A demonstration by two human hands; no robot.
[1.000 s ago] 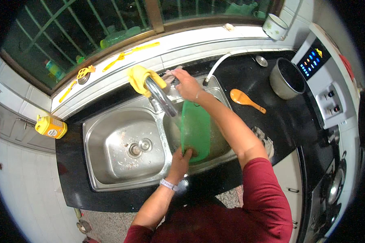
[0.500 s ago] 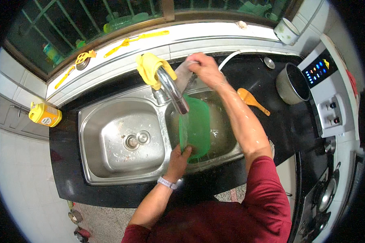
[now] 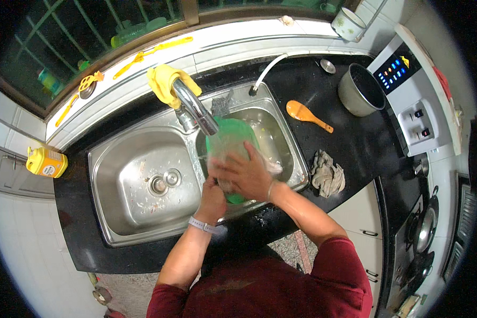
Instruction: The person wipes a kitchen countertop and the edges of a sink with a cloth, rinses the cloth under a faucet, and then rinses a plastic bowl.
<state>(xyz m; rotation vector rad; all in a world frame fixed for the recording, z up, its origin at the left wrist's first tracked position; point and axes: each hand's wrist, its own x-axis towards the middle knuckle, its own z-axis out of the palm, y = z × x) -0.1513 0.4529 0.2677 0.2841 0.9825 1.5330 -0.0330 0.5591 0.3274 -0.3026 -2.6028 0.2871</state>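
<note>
A green plastic basin [image 3: 232, 129] is tipped up in the right sink bowl, under the spout of the faucet [image 3: 199, 112]. My left hand [image 3: 212, 201] grips its near edge, the wrist wearing a pale band. Across the basin lies my right hand [image 3: 252, 172], its fingers smeared by motion. A pale cloth [image 3: 273, 167] shows beside that hand and seems held in it, mostly covered by the palm. Water runs over the basin near my fingers.
A yellow cloth [image 3: 167, 85] hangs on the faucet. A dark scrubber [image 3: 221, 104] sits on the back rim. To the right are an orange rice paddle [image 3: 305, 114], a crumpled grey rag [image 3: 327, 175] and a metal pot [image 3: 356, 93]. The left bowl [image 3: 127, 159] holds food scraps.
My right hand has come down from behind the faucet onto the basin, bringing the pale cloth. My left hand stays on the basin's edge. The view has shifted rightward.
</note>
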